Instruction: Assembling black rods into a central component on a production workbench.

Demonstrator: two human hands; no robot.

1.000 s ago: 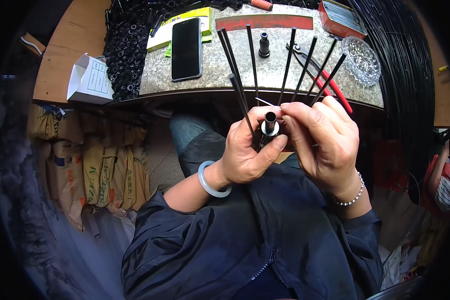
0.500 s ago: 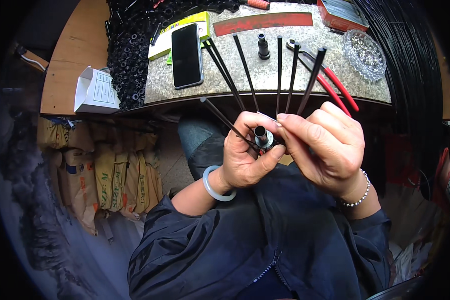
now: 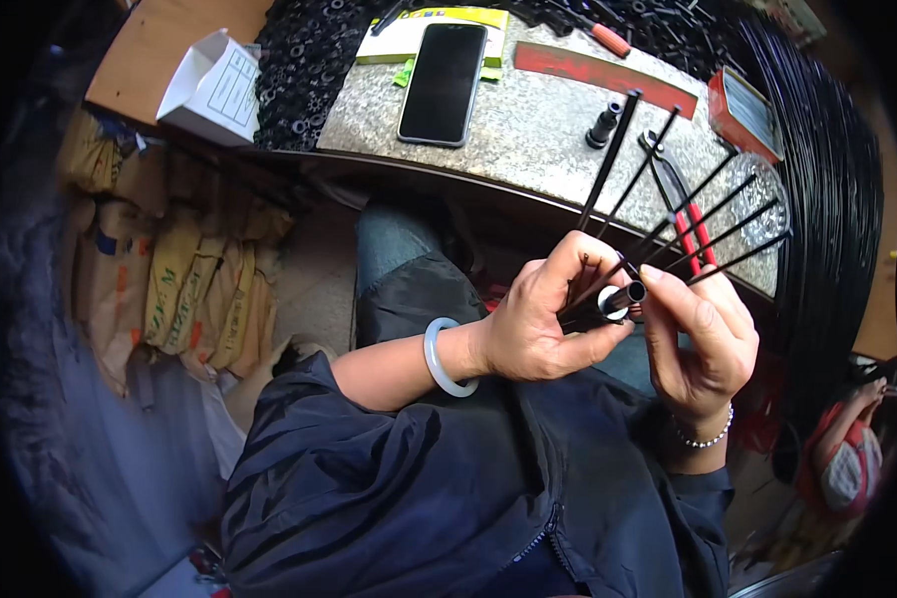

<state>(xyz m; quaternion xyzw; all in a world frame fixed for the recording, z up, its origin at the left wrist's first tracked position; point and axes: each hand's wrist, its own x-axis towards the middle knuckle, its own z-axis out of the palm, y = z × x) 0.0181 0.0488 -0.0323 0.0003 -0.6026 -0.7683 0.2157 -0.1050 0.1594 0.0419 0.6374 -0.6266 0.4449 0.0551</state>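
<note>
My left hand [image 3: 533,319] is closed around the hub of what looks like an umbrella frame, held above my lap. Its black tube [image 3: 628,295] sticks out between thumb and fingers, with a pale ring round its base. Several thin black ribs [image 3: 610,164] fan out beyond both hands, toward the bench. My right hand [image 3: 703,339] pinches thumb and forefinger together beside the tube's mouth, at the hub. Whatever lies between those fingertips is too small or hidden to make out. Pliers with red handles [image 3: 705,239] lie on the bench behind the ribs.
On the stone-topped bench [image 3: 528,130] lie a phone [image 3: 444,85], a black fitting [image 3: 603,127], a red strip [image 3: 608,80], a red box [image 3: 746,115] and a glass dish [image 3: 767,189]. Long black rods [image 3: 827,209] stand at right; sacks [image 3: 169,279] at left. Another person [image 3: 849,458] sits far right.
Both hands and the frame have shifted right, and the frame has turned so its ribs lean further right. The thin silvery piece in my right fingertips no longer shows. The view has tilted.
</note>
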